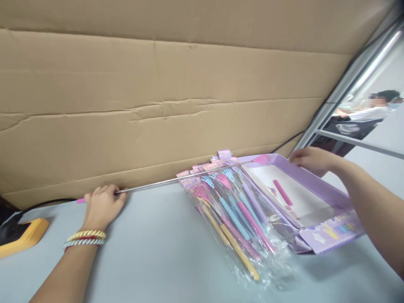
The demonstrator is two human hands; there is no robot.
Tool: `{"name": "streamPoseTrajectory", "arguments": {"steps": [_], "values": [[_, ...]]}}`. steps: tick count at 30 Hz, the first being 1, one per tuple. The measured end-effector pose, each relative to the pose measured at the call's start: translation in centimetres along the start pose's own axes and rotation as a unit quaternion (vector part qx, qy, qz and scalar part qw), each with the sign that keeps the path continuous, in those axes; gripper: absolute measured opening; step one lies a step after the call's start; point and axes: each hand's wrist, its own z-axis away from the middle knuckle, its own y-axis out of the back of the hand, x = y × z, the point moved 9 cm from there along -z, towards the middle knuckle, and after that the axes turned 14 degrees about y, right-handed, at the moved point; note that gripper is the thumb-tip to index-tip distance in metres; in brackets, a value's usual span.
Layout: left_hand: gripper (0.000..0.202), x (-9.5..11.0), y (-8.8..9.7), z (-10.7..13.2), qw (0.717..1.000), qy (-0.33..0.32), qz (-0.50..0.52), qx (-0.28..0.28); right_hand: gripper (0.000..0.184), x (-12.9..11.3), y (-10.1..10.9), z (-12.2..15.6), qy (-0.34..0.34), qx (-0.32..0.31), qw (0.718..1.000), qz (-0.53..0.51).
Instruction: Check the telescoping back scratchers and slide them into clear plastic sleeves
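My left hand (102,206) is closed around the handle end of a telescopic back scratcher (158,183). Its thin metal rod is drawn out long and slants up to the right, ending in a pink hand-shaped head over the box's far left corner. Several back scratchers in clear plastic bags (233,206), with pink, blue, purple and yellow grips, lie fanned below the rod. Beside them stands an open purple box (318,183), with a loose pink grip (282,192) inside. At the box's far right wall is my right hand (312,160), its fingers curled together; what they hold, if anything, is hidden.
A tall cardboard sheet (158,84) rises behind the grey table (151,252). At the left edge lies a yellow and black object (34,235) with a black cable. A metal frame (341,80) borders the right side, with a seated person (369,113) beyond it.
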Motion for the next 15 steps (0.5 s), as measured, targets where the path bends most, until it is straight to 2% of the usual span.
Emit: {"name": "streamPoseTrajectory", "arguments": {"steps": [2, 4, 6, 8, 10, 12, 15], "values": [[0.030, 0.0, -0.1, -0.1, 1.000, 0.001, 0.008, -0.002, 0.016, 0.2, -2.8, 0.8, 0.011, -0.107, 0.994, 0.012], [0.029, -0.1, -0.2, -0.2, 1.000, 0.005, 0.020, -0.004, 0.017, 0.1, -5.5, 1.7, 0.020, -0.181, 0.983, -0.010], [0.028, -0.1, -0.3, -0.3, 1.000, 0.009, 0.028, -0.007, 0.017, 0.0, -7.3, 2.4, 0.021, -0.217, 0.976, -0.025], [0.029, -0.2, -0.3, -0.2, 0.999, 0.011, 0.028, -0.011, 0.018, -0.1, -8.3, 2.5, 0.020, -0.232, 0.972, -0.021], [0.029, -0.2, -0.3, -0.1, 0.999, 0.014, 0.025, -0.016, 0.018, -0.1, -8.5, 2.2, 0.018, -0.231, 0.973, -0.010], [0.029, -0.2, -0.3, -0.1, 0.999, 0.019, 0.022, -0.022, 0.015, -0.1, -7.8, 1.4, 0.011, -0.196, 0.981, -0.001], [0.028, -0.2, -0.5, -0.1, 0.999, 0.031, 0.019, -0.038, 0.016, -1.5, -5.4, 0.1, 0.024, -0.060, 0.998, -0.024]]}}
